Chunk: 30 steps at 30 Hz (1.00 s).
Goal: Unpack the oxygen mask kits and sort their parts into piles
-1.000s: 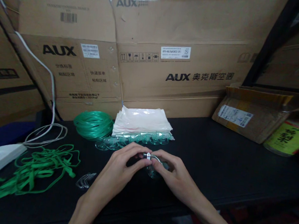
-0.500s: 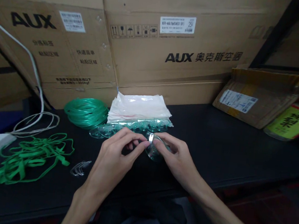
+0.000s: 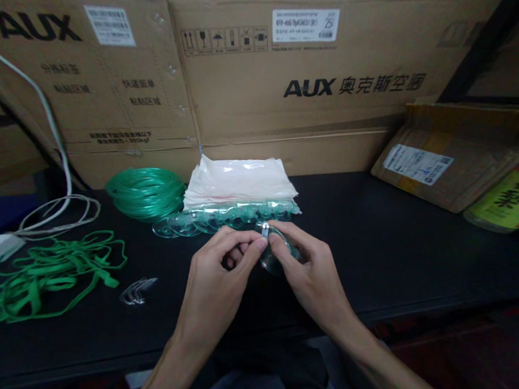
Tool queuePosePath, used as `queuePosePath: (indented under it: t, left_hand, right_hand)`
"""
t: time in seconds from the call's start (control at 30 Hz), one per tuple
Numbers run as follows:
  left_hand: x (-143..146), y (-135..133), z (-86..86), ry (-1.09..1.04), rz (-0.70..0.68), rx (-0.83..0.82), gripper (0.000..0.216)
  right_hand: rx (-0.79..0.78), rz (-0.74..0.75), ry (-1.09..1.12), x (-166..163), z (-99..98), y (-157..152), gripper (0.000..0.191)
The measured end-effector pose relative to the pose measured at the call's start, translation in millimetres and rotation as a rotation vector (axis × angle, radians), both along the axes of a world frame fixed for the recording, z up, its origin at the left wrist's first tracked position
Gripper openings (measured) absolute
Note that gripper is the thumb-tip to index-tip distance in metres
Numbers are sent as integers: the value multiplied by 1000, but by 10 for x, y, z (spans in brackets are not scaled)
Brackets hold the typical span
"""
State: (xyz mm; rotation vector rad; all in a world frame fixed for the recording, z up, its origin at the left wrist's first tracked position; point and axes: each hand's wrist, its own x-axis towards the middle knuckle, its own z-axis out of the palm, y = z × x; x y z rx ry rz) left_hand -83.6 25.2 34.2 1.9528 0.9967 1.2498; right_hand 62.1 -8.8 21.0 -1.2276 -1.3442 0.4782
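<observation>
My right hand (image 3: 310, 262) is closed round a clear greenish plastic face mask (image 3: 272, 263), its thumb near the mask's edge. A small shiny metal nose clip (image 3: 265, 230) stands at that edge. Thumb and forefinger of my left hand (image 3: 222, 270) pinch the lower part of the clip, against the mask. Just behind both hands lies a row of similar clear green masks (image 3: 188, 221). Several loose thin metal strips (image 3: 137, 291) rest on the black table to the left of my left hand.
A coil of green tubing (image 3: 145, 194) sits beside a stack of white plastic bags (image 3: 243, 177). Tangled green elastic straps (image 3: 44, 278) and a white cable (image 3: 50, 107) are at left. Large cardboard boxes (image 3: 231, 103) stand behind; a smaller carton (image 3: 456, 158) and a yellow-green-labelled container (image 3: 507, 200) at right.
My left hand has shifted slightly right and its fingertips sit closer against the clip and mask. The right hand still holds the mask. The camera view has tilted a little.
</observation>
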Motion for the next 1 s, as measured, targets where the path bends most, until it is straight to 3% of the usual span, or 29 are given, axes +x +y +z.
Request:
queuePosePath:
  t: [0.2,0.37,0.5,0.6,0.7,0.77,0.87,1.0]
  left_hand:
    - [71,-28,-55,-92,21,-98,10]
    - [22,-2,-32,-63,-62,-146,13]
    - [-83,52,10,48,-140,-47,13]
    - [-155,113,41,162,-124,102,7]
    - [-221,178,65,244,-107,256,24]
    - [-271,215,74,305,-171,327,31]
    - [-348,257,76,379,-293,357,31]
    - [-429,267,95,411,-323,337,40]
  right_hand:
    - [46,-44,-49,-13,9,-7,28]
    - [61,-66,-77,-19,20,6,27]
    - [1,-29,-68,-21,18,22,26]
    - [-27,46,-52,-28,30,26,26]
    - [-44,131,-51,-31,51,20,27]
    - [-55,164,-49,-27,62,14,26]
    - [-78,167,-13,-23,62,10,21]
    - [-171,246,160,-39,38,10,18]
